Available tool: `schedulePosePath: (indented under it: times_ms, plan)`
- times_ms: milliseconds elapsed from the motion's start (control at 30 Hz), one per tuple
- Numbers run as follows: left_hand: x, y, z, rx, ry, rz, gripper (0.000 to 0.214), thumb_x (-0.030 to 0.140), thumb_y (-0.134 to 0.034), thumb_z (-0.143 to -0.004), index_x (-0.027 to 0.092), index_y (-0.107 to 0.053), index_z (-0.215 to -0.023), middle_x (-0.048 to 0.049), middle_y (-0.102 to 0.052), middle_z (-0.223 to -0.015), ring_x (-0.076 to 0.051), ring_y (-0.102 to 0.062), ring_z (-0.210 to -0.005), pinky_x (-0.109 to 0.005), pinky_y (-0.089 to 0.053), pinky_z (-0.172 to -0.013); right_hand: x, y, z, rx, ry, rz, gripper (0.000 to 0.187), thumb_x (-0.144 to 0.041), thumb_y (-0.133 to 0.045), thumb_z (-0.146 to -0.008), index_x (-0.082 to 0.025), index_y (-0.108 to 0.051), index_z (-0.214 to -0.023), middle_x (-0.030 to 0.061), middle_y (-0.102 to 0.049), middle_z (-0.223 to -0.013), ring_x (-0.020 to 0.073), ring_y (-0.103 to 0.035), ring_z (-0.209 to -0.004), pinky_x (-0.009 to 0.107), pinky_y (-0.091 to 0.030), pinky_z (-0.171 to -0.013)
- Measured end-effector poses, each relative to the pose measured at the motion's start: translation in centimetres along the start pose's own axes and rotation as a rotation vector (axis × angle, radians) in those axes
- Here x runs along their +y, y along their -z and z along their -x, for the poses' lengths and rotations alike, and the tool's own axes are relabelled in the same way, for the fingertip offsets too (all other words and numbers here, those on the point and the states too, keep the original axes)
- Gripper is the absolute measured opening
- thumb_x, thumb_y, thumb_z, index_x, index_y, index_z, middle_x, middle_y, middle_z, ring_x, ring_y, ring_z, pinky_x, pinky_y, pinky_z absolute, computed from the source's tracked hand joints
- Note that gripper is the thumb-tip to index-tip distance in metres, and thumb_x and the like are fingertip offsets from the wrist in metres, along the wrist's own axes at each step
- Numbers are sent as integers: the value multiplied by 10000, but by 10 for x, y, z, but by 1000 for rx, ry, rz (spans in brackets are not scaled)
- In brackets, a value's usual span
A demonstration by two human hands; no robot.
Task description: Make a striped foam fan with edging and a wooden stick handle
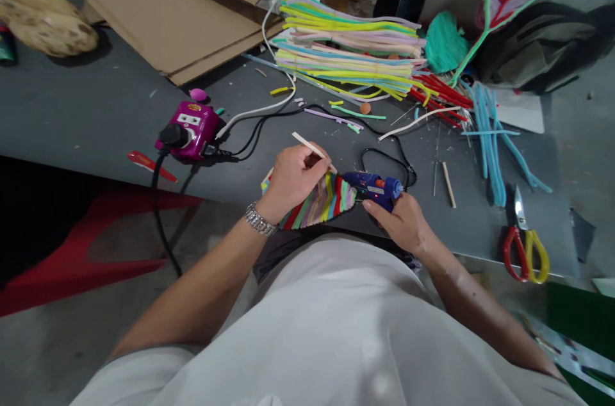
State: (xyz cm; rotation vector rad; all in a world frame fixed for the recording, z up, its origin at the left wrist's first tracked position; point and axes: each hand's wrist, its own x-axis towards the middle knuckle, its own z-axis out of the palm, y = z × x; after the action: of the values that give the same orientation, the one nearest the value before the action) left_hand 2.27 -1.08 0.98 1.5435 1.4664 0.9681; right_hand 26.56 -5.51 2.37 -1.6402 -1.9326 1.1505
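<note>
Left hand (293,178) is closed in a pinch on a thin pale stick (312,150), thumb against fingertips. The stick slants up and to the left from the fingers. The hand rests on a striped piece (329,201), a flat patch of colored strips laid side by side: red, green, yellow, pink. The piece lies at the near edge of the gray table (72,118), right in front of the person's body, partly under the left hand. There is a metal watch (258,220) on the left wrist.

Right hand (403,223) has its fingers curled around the handle of a blue glue gun (372,187). The gun lies low on the table with its nozzle pointing left, at or touching the right end of the striped piece; exact contact can't be told. Its black cord (384,153) loops behind it and runs left to a purple power strip (192,127), which has a black plug in it.

At the far middle of the table is a big stack of colored strips (346,47). Red strips (439,95) and blue strips (490,130) lie to its right. Small offcuts are scattered between the stack and the hands. A spare stick (448,184) lies right of the glue gun, apart from it. Scissors (526,246) with red and yellow handles sit near the right table edge, well apart from the right hand. Cardboard sheets (168,2) are at far left. A red stool (72,252) stands below the table on the left.
</note>
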Motion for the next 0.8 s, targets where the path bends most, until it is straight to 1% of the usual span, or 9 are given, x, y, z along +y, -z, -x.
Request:
schedulePosePath:
  times_ms: [400, 600, 800]
  plan:
    - [-2, -1, 0, 11, -10, -30, 159, 301, -637, -887, 207, -737, -807, -23, -789, -788, -195, -705, -721, -296, -524, -690, -1, 3, 4, 0, 4, 4, 362, -496, -601, -965, -172, -764, -949, 11, -615, -581, 214, -639, -682, 281, -483, -614]
    - [-2, -1, 1, 0, 3, -20, 164, 301, -634, -902, 205, -742, -824, -29, -803, -821, -202, -724, -750, -307, -530, -723, -1, 4, 6, 3, 1, 16, 357, -495, -601, -965, -175, -755, -930, 16, -621, -586, 217, -643, -690, 284, -483, -617]
    - [-1, 0, 1, -5, -4, -5, 162, 284, -636, -903, 200, -743, -814, -28, -803, -805, -193, -718, -719, -303, -522, -702, 2, 5, 9, 1, 11, -6, 369, -514, -611, -970, -175, -751, -931, 24, -637, -609, 215, -633, -679, 286, -478, -604]
